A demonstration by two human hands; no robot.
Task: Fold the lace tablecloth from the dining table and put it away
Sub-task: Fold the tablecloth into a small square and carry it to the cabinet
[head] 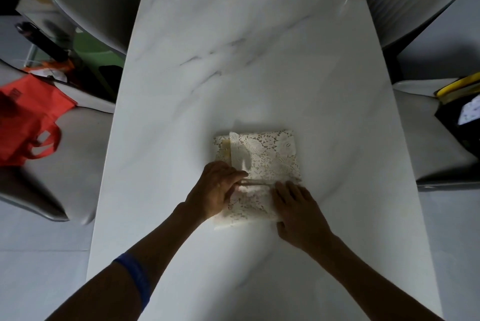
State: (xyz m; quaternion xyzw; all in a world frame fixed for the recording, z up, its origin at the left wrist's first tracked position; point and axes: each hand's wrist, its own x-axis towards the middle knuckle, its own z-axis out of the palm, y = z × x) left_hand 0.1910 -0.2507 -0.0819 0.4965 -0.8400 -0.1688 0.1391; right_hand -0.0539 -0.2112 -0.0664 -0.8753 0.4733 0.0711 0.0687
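Where the hands overlap it, the cloth's near edge is hidden.
Lace tablecloth (pixel 262 162): cream floral openwork, folded to a small rectangle, lying on the table.
Table (pixel 233 47): white veined marble, glossy.
Left hand (pixel 217 188): on the tablecloth's left edge, fingers curled, pinching a fold.
Right hand (pixel 298 212): fingers spread flat, pressing the tablecloth's near right corner.
Red bag (pixel 28 123): far left of the tablecloth, blurred.

Home dining rm, marble table (pixel 233 34), grey chairs (pixel 85 3), red tote bag (pixel 28 118)
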